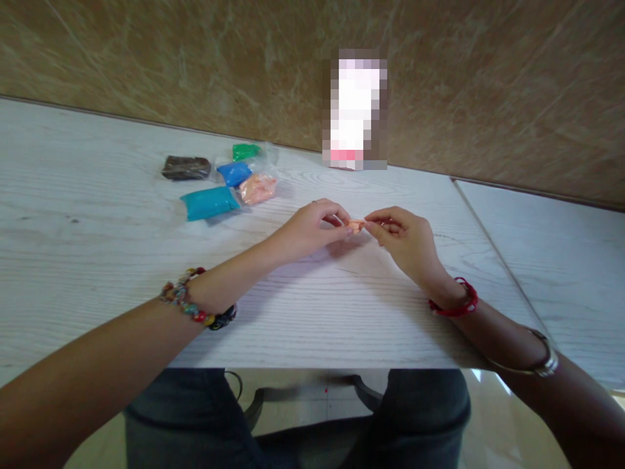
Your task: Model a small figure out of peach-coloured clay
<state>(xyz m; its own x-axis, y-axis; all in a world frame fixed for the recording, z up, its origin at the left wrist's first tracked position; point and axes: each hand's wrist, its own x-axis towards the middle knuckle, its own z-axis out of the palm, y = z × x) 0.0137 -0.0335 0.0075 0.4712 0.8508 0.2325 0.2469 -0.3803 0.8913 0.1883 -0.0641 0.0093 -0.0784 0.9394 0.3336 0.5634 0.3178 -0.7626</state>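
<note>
A small piece of peach modelling clay [356, 225] is pinched between my two hands above the white table. My left hand [317, 225] grips its left end with thumb and fingers. On the other side, my right hand [403, 231] pinches the right end between thumb and forefinger. Part of the piece is hidden by the fingertips. Back and left of my hands lies a clear bag of peach clay [258, 188], in the same colour as the held piece.
Near that bag lie a turquoise packet [209, 203], a blue packet [234, 173], a green packet [245, 152] and a dark brown packet [186, 168]. A blurred-out upright screen [355, 107] leans at the brown marbled wall [195, 65]. A seam crosses the white table [312, 326] at right.
</note>
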